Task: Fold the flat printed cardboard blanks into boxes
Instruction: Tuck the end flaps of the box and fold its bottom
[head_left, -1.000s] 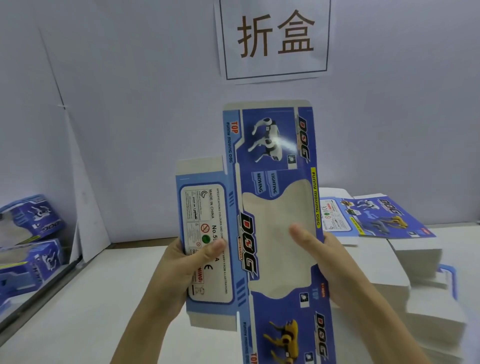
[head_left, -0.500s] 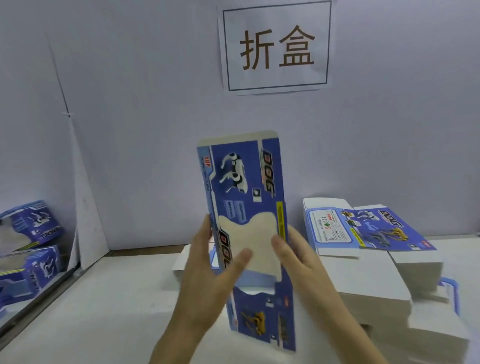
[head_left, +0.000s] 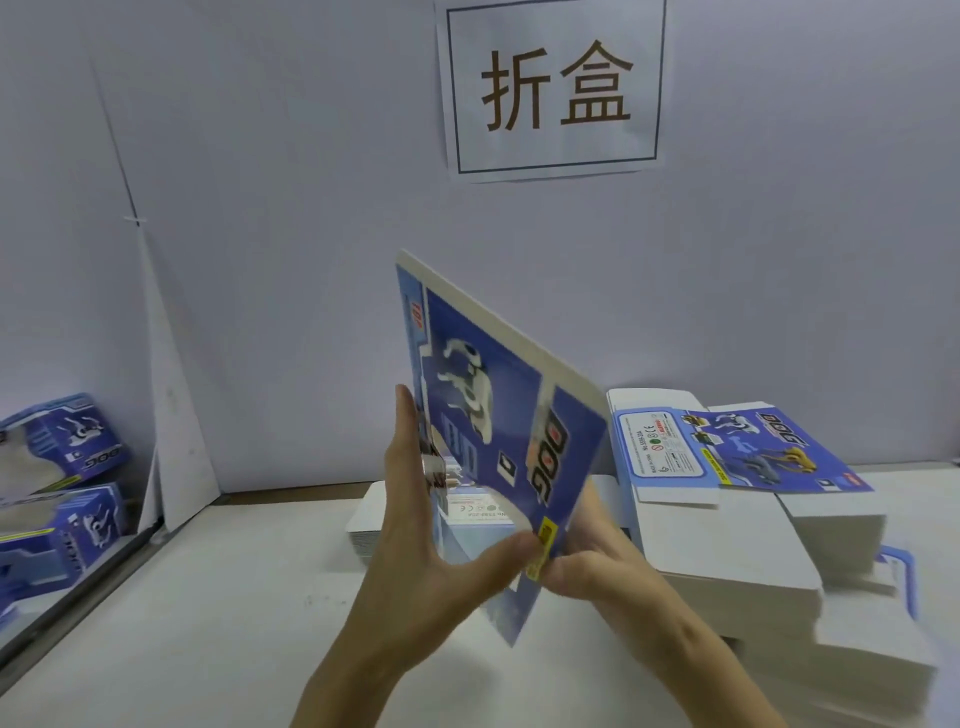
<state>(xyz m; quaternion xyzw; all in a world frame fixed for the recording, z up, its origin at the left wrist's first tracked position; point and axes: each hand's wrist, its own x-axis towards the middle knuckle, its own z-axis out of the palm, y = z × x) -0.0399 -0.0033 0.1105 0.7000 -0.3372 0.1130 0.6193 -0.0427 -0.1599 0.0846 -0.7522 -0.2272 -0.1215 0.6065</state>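
Observation:
I hold one blue printed cardboard blank (head_left: 488, 415) with a white dog picture and "DOG" lettering above the table, tilted and partly bent along its creases. My left hand (head_left: 415, 551) grips its left edge, fingers up along the side and thumb pressed across the lower panel. My right hand (head_left: 597, 561) pinches the lower right edge by the yellow strip, mostly behind the card. A tall pile of flat blanks (head_left: 727, 545) lies at the right, its top blank (head_left: 727, 452) printed side up.
A smaller pile of blanks (head_left: 363, 525) lies behind my hands. Folded blue boxes (head_left: 62, 488) are heaped at the far left beyond a metal rail. A wall with a paper sign (head_left: 556, 88) closes the back. The white table (head_left: 208, 623) runs beneath my hands.
The blank has swung from upright and facing me to a steep tilt, its top leaning away to the left. Both hands have slid to its lower part and the panels are bending.

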